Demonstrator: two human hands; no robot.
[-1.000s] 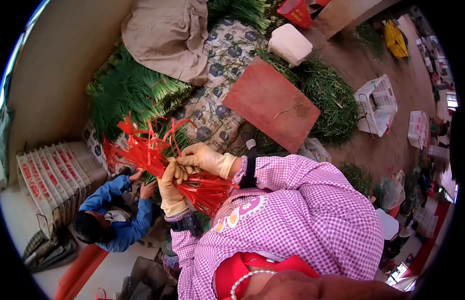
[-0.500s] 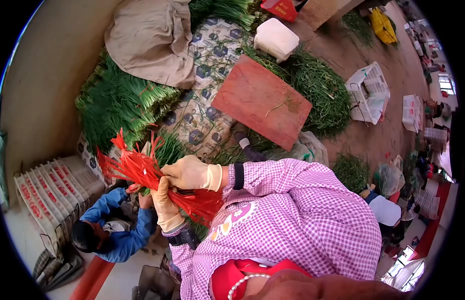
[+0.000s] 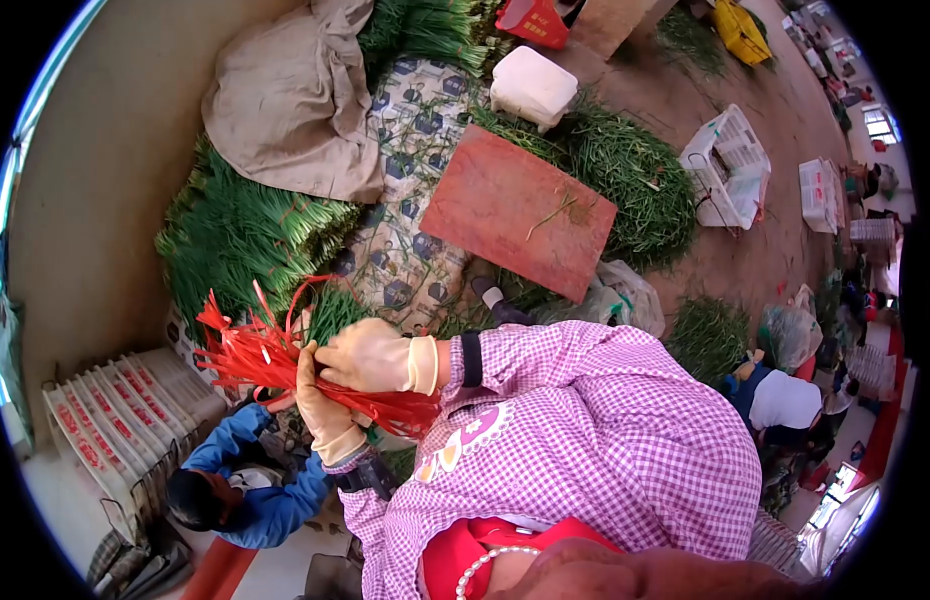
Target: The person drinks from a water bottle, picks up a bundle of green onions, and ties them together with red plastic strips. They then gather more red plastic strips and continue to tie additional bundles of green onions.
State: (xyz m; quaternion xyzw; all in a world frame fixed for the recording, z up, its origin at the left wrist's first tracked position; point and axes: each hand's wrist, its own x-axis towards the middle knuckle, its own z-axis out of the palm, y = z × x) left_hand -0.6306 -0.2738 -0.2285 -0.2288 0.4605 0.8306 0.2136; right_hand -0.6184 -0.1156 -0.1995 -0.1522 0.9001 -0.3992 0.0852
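Note:
A bundle of red plastic tying strips (image 3: 255,352) lies across both gloved hands, its loose ends fanning out to the left and its other end by my apron. My left hand (image 3: 325,408), in a pale yellow glove, is wrapped round the bundle from below. Over the strips, my right hand (image 3: 370,358) has its gloved fingers bent and pressed against them near the left thumb. Its fingertips are partly hidden. Just behind the hands show green stalks (image 3: 335,310).
Bundled green stalks (image 3: 250,235) lie by the wall, partly under a beige cloth (image 3: 290,110). A red board (image 3: 520,210) and a white stool (image 3: 533,88) stand ahead. White crates (image 3: 125,410) are at left, near a person in blue (image 3: 255,480).
The view has shifted slightly. My right hand has moved a little left over the strips, and the bundle's loose ends now lie flatter, with a loop of strip raised.

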